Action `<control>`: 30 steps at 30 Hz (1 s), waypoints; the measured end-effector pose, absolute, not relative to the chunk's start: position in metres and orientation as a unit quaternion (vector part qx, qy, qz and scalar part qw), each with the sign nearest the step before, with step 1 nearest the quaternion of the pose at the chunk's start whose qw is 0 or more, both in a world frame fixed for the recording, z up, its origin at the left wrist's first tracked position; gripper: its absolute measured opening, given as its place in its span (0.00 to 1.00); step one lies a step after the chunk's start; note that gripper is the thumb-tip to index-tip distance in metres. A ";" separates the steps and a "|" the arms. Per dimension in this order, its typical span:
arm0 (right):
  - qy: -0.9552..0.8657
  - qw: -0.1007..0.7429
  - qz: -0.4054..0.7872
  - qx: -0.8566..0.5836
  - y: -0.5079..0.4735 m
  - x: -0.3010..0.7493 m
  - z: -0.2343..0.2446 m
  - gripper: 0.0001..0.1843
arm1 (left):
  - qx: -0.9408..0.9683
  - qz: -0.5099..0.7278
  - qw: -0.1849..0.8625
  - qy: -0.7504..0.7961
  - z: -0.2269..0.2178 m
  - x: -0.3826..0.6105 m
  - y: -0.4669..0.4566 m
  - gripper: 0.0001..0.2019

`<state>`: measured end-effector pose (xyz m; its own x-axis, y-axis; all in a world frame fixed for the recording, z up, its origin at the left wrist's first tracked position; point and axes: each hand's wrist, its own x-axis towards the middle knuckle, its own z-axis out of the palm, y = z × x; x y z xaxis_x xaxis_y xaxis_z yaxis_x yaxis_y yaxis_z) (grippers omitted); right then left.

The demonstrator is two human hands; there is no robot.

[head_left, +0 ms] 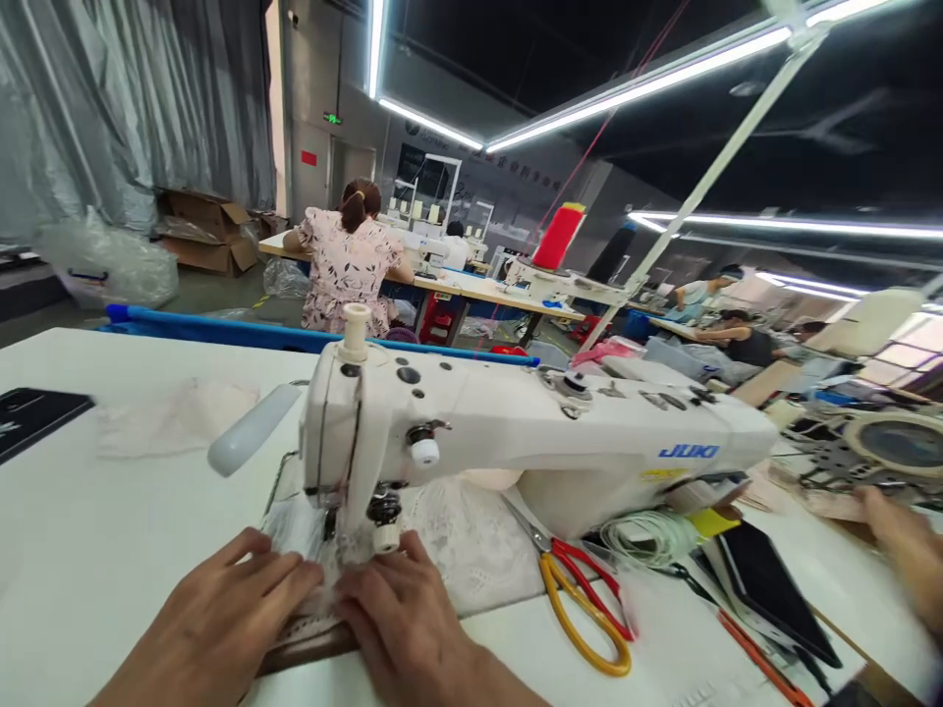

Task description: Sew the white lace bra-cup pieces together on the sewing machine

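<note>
A white sewing machine (471, 412) stands in front of me with white lace fabric (471, 540) under its head and along its bed. My left hand (236, 599) is left of the needle area, its bent fingers gripping the near part of the lace. Close beside it, my right hand (405, 609) curls over the same fabric, just below the presser area. The fingertips of both hands are partly hidden, and the stitching point is blurred. Scissors (582, 599) with one red and one yellow handle lie right of my right hand, their blades toward the lace.
A pale cloth piece (177, 417) and a black flat object (36, 417) lie on the left. Coiled pale cord (648, 540) and a dark phone-like device (773, 589) are at the right. Another person's blurred hand (903, 545) reaches in there; a seated co-worker (350, 255) is ahead.
</note>
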<state>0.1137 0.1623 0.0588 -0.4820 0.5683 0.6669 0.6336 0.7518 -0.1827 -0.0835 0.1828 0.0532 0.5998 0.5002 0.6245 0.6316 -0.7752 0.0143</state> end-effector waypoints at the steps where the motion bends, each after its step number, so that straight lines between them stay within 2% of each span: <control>1: -0.860 0.361 -0.016 -0.360 0.160 0.115 0.061 0.07 | -0.897 -0.295 0.083 -0.319 0.056 -0.084 0.181 0.22; 5: -0.866 0.341 0.038 -0.363 0.157 0.118 0.062 0.08 | -0.911 -0.265 0.040 -0.314 0.062 -0.085 0.177 0.18; 9: -0.876 0.330 0.023 -0.351 0.155 0.120 0.059 0.07 | -0.906 -0.278 0.010 -0.319 0.060 -0.086 0.172 0.18; 13: -0.885 0.328 -0.003 -0.330 0.154 0.123 0.057 0.07 | -0.900 -0.315 0.029 -0.301 0.055 -0.088 0.167 0.20; 21: -0.910 0.316 -0.026 -0.268 0.159 0.124 0.061 0.13 | -0.895 -0.348 0.066 -0.273 0.053 -0.087 0.166 0.23; 30: -0.909 0.323 -0.051 -0.258 0.160 0.120 0.067 0.11 | -0.876 -0.365 0.094 -0.300 0.053 -0.085 0.157 0.21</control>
